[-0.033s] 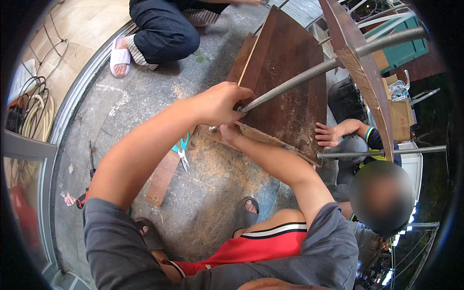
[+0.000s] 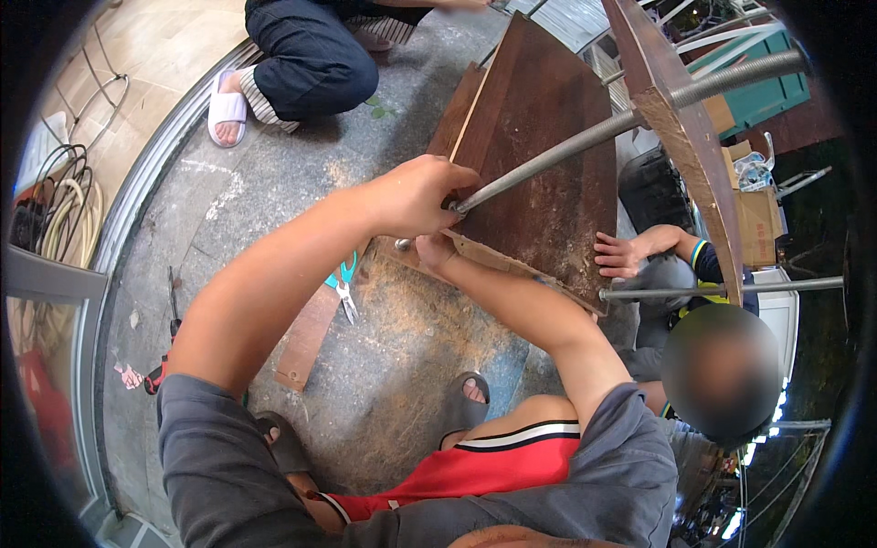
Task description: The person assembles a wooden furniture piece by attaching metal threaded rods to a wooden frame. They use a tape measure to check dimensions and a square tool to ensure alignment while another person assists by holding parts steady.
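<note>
- Two hands meet at the near end of a grey metal rod (image 2: 585, 137), which runs from the upper right down to the lower corner of a dark brown wooden panel (image 2: 548, 164).
- The left hand (image 2: 416, 194) is closed in a fist around the rod's end, knuckles up, just where the rod meets the panel's edge.
- The right hand (image 2: 437, 251) sits directly below it, fingers curled against the underside of the panel's near edge; whether it pinches anything there cannot be told.
- The panel stands tilted on a concrete floor (image 2: 228, 210) dusted with sawdust, and a second, lighter board (image 2: 681, 137) rises along its right side, with the rod passing through it.
- Another person's hand (image 2: 621, 256) rests spread on the panel's right edge, close to a second thin rod (image 2: 722, 289).
- A pair of teal-handled pliers (image 2: 343, 285) lies on the floor just left of the hands, beside a loose wooden strip (image 2: 306, 338).
- Farther away, at the upper left, a seated person's foot in a white slipper (image 2: 227, 108) rests on the floor.
- Coiled cables (image 2: 55, 205) lie at the far left.
</note>
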`<state>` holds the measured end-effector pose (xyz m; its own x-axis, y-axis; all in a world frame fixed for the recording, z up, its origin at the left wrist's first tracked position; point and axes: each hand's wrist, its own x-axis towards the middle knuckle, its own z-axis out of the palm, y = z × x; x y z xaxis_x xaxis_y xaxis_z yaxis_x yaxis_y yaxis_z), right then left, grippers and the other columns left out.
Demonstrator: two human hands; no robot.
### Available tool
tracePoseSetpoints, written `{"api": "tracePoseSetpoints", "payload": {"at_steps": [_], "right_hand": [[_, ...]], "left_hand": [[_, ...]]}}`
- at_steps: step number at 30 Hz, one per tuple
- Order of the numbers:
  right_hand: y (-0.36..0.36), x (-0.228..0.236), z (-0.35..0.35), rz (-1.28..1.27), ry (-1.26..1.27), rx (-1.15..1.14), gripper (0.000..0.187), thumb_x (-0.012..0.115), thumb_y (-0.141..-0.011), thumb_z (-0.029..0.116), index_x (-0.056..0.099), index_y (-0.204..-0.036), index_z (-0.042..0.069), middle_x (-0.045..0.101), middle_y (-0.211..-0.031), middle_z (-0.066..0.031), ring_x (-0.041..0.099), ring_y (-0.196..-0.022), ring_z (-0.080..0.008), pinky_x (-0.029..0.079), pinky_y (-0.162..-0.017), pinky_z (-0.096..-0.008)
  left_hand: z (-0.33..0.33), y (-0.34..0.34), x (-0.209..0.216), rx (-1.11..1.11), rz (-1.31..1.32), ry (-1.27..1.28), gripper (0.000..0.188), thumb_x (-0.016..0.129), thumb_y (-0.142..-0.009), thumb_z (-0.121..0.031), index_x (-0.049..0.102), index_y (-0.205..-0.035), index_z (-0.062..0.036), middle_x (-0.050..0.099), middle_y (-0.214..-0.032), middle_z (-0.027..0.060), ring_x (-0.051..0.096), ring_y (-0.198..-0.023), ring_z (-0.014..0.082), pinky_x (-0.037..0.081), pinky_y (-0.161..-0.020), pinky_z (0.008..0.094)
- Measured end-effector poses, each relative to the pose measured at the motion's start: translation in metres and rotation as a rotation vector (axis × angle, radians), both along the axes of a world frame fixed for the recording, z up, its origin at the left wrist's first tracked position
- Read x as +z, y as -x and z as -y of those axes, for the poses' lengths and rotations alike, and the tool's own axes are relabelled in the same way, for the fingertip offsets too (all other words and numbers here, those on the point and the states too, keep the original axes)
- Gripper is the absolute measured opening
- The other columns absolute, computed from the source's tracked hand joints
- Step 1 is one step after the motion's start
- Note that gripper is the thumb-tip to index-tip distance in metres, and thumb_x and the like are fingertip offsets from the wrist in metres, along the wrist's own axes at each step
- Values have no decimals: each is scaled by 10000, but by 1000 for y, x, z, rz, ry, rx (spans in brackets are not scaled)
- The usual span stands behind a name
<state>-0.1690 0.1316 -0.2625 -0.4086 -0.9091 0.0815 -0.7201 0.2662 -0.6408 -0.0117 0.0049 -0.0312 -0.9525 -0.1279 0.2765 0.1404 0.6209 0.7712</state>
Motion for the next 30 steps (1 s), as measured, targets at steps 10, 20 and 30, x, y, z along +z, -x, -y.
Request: {"api": "tracePoseSetpoints", "payload": {"at_steps": [10, 20, 30], "right_hand": [[-5, 13, 7, 218, -239, 56, 385, 452, -1089, 323, 584, -1291, 24, 669, -1154, -178, 635, -1132, -309, 520, -904, -416], [-27, 26, 12, 545, 117, 65, 336, 491, -1091, 295, 601, -1266, 30, 674, -1122, -110, 639, -1100, -237, 534, -900, -364], [-28, 48, 9, 552, 164, 82, 269, 552, -1068, 236, 610, -1240, 38, 660, -1106, -53, 646, -1046, -172, 550, -874, -330]], "left_hand": [[-1, -10, -38, 202, 57, -186, 1131, 931, -656, -310, 329, -1559, 6, 582, -1316, 257, 550, -1305, 383, 479, -1085, 414], [-2, -13, -64, -5, 131, -593, 915, 845, -754, -123, 390, -1541, -14, 659, -1335, 174, 629, -1237, 260, 508, -1039, 392], [2, -7, -95, -28, 169, -927, 412, 872, -772, -50, 660, -1122, -5, 729, -1091, 90, 666, -1034, 183, 514, -921, 337]]}}
